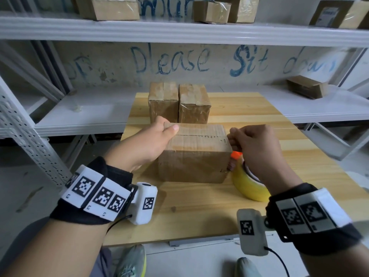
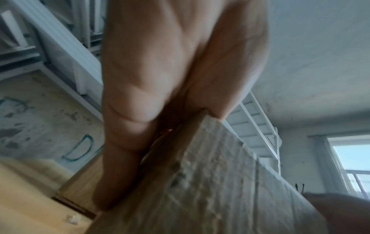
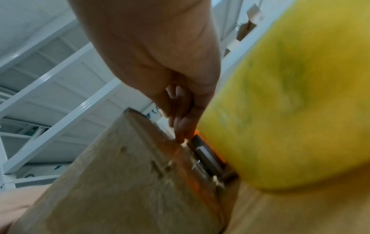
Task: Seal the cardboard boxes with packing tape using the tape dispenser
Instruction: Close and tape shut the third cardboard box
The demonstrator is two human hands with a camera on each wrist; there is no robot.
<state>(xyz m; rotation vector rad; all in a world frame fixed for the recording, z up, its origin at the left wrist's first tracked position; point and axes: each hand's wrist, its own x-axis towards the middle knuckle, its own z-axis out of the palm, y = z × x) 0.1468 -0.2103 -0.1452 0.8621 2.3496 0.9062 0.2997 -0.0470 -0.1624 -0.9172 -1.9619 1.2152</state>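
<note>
The box is gripped at its left top edge by the left hand, thumb on top. The yellow dispenser is held against its right side by the curled right hand. Only the right wrist view shows the dispenser's metal blade at the box wall.

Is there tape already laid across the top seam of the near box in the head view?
No: the near box shows a bare dark seam between its top flaps, with no tape over it.
</note>
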